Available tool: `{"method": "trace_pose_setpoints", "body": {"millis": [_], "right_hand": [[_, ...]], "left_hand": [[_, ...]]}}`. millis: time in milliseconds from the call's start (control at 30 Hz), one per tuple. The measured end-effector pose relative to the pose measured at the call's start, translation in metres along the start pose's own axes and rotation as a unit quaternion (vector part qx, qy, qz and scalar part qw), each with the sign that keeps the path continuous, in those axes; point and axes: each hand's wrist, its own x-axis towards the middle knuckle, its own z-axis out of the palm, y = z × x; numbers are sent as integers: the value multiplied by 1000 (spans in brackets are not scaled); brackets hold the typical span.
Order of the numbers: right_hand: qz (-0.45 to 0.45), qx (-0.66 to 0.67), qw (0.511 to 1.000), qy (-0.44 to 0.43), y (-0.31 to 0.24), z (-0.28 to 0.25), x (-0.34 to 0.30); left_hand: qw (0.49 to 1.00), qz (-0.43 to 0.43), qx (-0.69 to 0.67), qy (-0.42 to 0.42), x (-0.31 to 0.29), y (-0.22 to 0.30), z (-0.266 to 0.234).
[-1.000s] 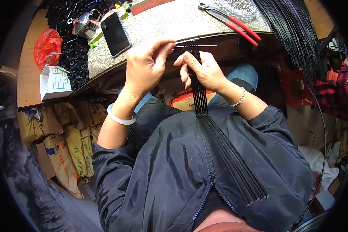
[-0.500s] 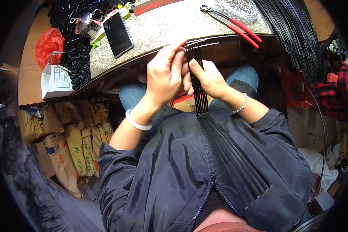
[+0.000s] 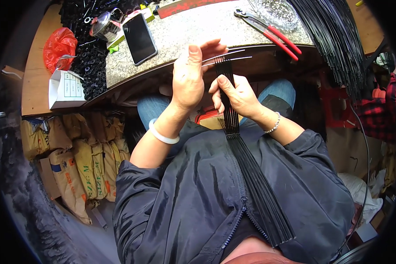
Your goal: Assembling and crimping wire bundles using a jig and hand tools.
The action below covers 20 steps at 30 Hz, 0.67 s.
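Note:
A flat row of thin black rods (image 3: 259, 185) runs from above my lap down over the front of my jacket. My right hand (image 3: 242, 94) is closed around its upper part, thumb lying across the front. Two thin pale wires (image 3: 235, 58) cross the upper ends of the rods and stick out to the right. Beside those wires, on the left, my left hand (image 3: 188, 81) is raised with thumb and fingers stretched out. Its fingertips are close to the left ends of the wires; whether they touch, I cannot tell. A second binding (image 3: 233, 136) crosses the rods lower down.
Red-handled pliers (image 3: 273, 35) and a phone (image 3: 139, 38) lie on the speckled stone slab (image 3: 185, 28). A large bundle of dark rods (image 3: 334, 44) hangs over the table's right side. Small black parts (image 3: 90, 72), a red plastic bag (image 3: 59, 48) and a white box (image 3: 67, 90) are at left.
My left hand has come away from the rods' upper ends to the left, and its fingers have straightened. The rods' lower ends have swung left and drawn together. My right hand keeps its hold.

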Motion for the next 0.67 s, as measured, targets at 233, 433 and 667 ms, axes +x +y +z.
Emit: {"method": "trace_pose_setpoints", "body": {"millis": [233, 433, 667], "right_hand": [[17, -22, 999, 24, -4, 1, 2], [-6, -32, 998, 52, -2, -7, -1], [-36, -43, 998, 30, -3, -8, 3]], "left_hand": [[997, -56, -55, -16, 11, -9, 2], [993, 47, 94, 49, 42, -12, -28], [793, 84, 591, 119, 202, 3, -125]]}}
